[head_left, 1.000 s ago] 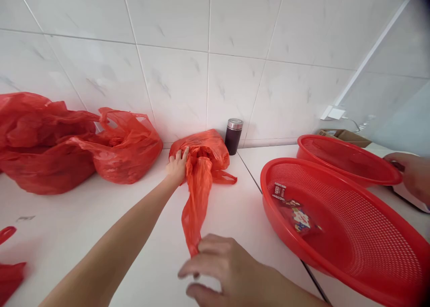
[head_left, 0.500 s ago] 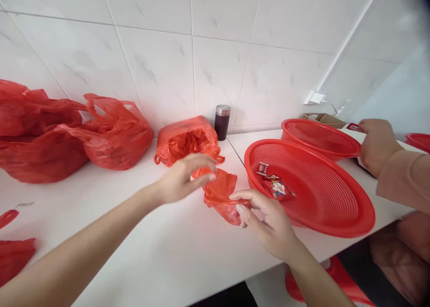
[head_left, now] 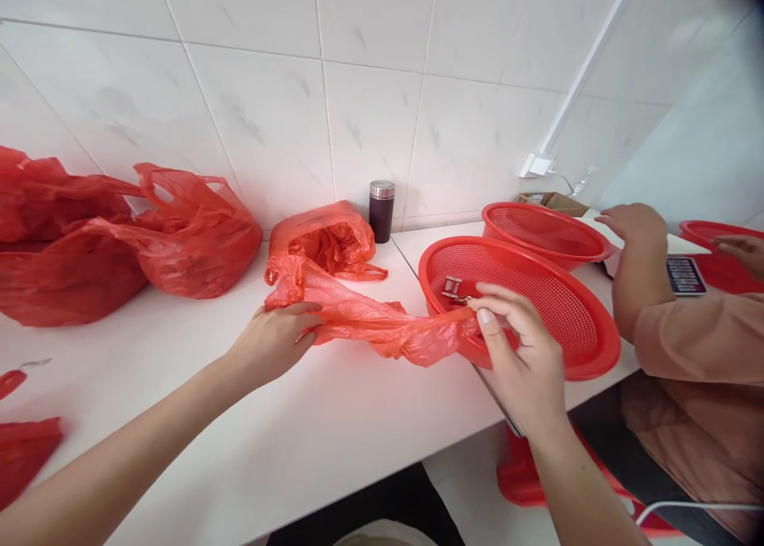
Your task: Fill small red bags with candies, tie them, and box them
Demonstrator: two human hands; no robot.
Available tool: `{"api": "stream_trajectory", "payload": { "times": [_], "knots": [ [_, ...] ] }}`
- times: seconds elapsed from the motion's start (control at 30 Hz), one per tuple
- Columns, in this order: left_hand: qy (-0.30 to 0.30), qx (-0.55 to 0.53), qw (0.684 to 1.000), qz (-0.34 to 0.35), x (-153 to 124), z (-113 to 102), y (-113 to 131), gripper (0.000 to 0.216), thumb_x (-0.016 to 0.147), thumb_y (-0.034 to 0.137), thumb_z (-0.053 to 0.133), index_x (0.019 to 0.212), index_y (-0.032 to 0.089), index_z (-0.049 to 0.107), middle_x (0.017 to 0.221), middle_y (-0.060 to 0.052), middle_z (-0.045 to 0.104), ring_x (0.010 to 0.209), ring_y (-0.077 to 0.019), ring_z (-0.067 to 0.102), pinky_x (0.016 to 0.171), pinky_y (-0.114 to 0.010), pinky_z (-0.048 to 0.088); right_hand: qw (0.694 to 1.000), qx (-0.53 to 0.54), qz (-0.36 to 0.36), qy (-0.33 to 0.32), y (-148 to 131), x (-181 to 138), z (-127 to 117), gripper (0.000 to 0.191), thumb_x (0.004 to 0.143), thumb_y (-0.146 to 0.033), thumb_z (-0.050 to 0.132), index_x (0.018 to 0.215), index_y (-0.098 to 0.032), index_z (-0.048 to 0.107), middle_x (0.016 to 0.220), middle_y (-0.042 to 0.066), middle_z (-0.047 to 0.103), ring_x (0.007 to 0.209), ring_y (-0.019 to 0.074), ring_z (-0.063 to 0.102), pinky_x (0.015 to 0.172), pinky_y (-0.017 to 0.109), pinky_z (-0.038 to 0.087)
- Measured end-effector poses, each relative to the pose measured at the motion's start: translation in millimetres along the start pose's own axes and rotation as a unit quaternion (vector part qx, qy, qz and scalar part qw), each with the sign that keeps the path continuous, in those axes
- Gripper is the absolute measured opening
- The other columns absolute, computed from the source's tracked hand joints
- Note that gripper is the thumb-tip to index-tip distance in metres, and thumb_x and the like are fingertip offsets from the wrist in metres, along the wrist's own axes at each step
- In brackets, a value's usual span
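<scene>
A thin red plastic bag (head_left: pixel 370 323) is stretched low over the white counter (head_left: pixel 334 442) between my two hands. My left hand (head_left: pixel 275 343) grips its left end with curled fingers. My right hand (head_left: pixel 519 355) pinches the right end, just in front of the near rim of a red mesh basket (head_left: pixel 573 323). A few small wrapped packets (head_left: pixel 452 288) lie in that basket. Behind the stretched bag sits an open red bag (head_left: pixel 325 239) holding more red bags.
Two big stuffed red bags (head_left: pixel 119 235) lie at the back left. A dark flask (head_left: pixel 380 210) stands by the tiled wall. A second red basket (head_left: pixel 546 228) is behind the first. Another person's hand (head_left: pixel 633 221) and sleeve (head_left: pixel 692 347) are at the right, by a calculator (head_left: pixel 685 275).
I pulled one red bag out of the open bag, bunched it between both hands, then drew my hands apart so it is now stretched sideways. The view shifted right.
</scene>
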State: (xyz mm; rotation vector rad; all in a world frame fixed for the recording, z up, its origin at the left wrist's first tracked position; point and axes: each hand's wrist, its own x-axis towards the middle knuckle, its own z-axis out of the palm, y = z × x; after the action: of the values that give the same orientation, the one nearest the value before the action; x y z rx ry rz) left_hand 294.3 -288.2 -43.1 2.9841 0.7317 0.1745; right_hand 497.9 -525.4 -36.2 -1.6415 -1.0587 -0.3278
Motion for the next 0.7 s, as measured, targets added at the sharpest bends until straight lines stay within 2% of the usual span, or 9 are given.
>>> {"api": "stream_trajectory", "payload": {
  "times": [0.07, 0.1, 0.2, 0.27, 0.33, 0.43, 0.53, 0.6, 0.7],
  "knots": [
    [-0.019, 0.0, 1.0, 0.009, -9, -5, 13, 0.038, 0.092, 0.032, 0.035, 0.098, 0.027, 0.072, 0.14, -0.009, 0.056, 0.107, -0.0315, 0.064, 0.089, -0.048, 0.045, 0.996, 0.021, -0.082, -0.021, -25, 4, 9, 0.016, 0.093, -0.023, 0.051, 0.1, -0.023, 0.066, 0.112, 0.007, 0.066, 0.107, 0.0206, 0.061, 0.091, 0.036, 0.05],
    [-0.028, -0.001, 1.0, 0.013, -12, -7, 20, 0.038, 0.092, 0.033, 0.035, 0.098, 0.027, 0.073, 0.146, -0.01, 0.049, 0.109, -0.0325, 0.063, 0.09, -0.049, 0.045, 0.99, 0.04, -0.115, -0.069, -37, 4, 18, 0.017, 0.093, -0.021, 0.05, 0.102, -0.022, 0.065, 0.107, 0.006, 0.068, 0.101, 0.0183, 0.064, 0.088, 0.033, 0.051],
    [-0.051, -0.007, 0.998, 0.03, -23, -10, 38, 0.037, 0.092, 0.035, 0.038, 0.095, 0.028, 0.074, 0.154, -0.009, 0.037, 0.116, -0.0344, 0.06, 0.091, -0.05, 0.045, 0.946, -0.005, -0.155, -0.286, -55, 2, 53, 0.022, 0.093, -0.015, 0.044, 0.101, -0.018, 0.065, 0.09, 0.006, 0.071, 0.085, 0.0171, 0.067, 0.076, 0.029, 0.052],
    [-0.069, -0.01, 0.997, 0.035, -33, -11, 40, 0.036, 0.092, 0.036, 0.039, 0.091, 0.029, 0.074, 0.156, -0.008, 0.033, 0.119, -0.0345, 0.058, 0.092, -0.052, 0.044, 0.881, -0.119, -0.136, -0.437, -48, 1, 75, 0.021, 0.09, -0.013, 0.047, 0.096, -0.015, 0.067, 0.082, 0.008, 0.071, 0.08, 0.0216, 0.068, 0.071, 0.032, 0.052],
    [-0.1, -0.017, 0.994, 0.03, -45, -9, 32, 0.036, 0.092, 0.037, 0.039, 0.086, 0.029, 0.074, 0.156, -0.007, 0.034, 0.12, -0.0345, 0.057, 0.094, -0.053, 0.043, 0.803, -0.233, -0.113, -0.537, -29, 1, 89, 0.02, 0.084, -0.018, 0.057, 0.101, -0.013, 0.068, 0.093, 0.014, 0.07, 0.088, 0.0296, 0.067, 0.076, 0.041, 0.051],
    [-0.159, -0.032, 0.987, 0.02, -66, -2, 5, 0.036, 0.092, 0.041, 0.041, 0.083, 0.033, 0.075, 0.155, -0.001, 0.036, 0.135, -0.0356, 0.042, 0.099, -0.055, 0.04, 0.751, -0.341, -0.112, -0.555, 1, 3, 92, 0.064, 0.072, -0.02, 0.071, 0.133, -0.017, 0.054, 0.138, 0.024, 0.048, 0.123, 0.0456, 0.046, 0.096, 0.063, 0.037],
    [-0.2, -0.056, 0.978, 0.012, -81, 0, -16, 0.034, 0.091, 0.047, 0.043, 0.091, 0.037, 0.075, 0.156, 0.002, 0.035, 0.143, -0.0337, 0.027, 0.102, -0.055, 0.037, 0.739, -0.358, -0.117, -0.559, 7, 7, 83, 0.084, 0.069, -0.016, 0.073, 0.146, -0.02, 0.039, 0.152, 0.024, 0.027, 0.138, 0.0471, 0.025, 0.104, 0.067, 0.023],
    [-0.175, -0.069, 0.982, 0.006, -82, -5, -14, 0.033, 0.091, 0.049, 0.043, 0.1, 0.039, 0.073, 0.149, -0.001, 0.047, 0.137, -0.0327, 0.04, 0.103, -0.055, 0.036, 0.747, -0.331, -0.127, -0.562, -3, 10, 79, 0.072, 0.073, -0.018, 0.07, 0.141, -0.017, 0.045, 0.146, 0.023, 0.038, 0.134, 0.0434, 0.034, 0.105, 0.06, 0.027],
    [-0.044, -0.023, 0.999, 0.008, -70, -16, 10, 0.032, 0.092, 0.043, 0.043, 0.1, 0.035, 0.073, 0.114, -0.003, 0.071, 0.109, -0.0297, 0.062, 0.106, -0.06, 0.028, 0.807, -0.276, -0.152, -0.499, -20, 12, 81, 0.034, 0.086, -0.023, 0.059, 0.119, -0.014, 0.061, 0.12, 0.016, 0.062, 0.113, 0.0326, 0.055, 0.096, 0.046, 0.038]
  ]
}}
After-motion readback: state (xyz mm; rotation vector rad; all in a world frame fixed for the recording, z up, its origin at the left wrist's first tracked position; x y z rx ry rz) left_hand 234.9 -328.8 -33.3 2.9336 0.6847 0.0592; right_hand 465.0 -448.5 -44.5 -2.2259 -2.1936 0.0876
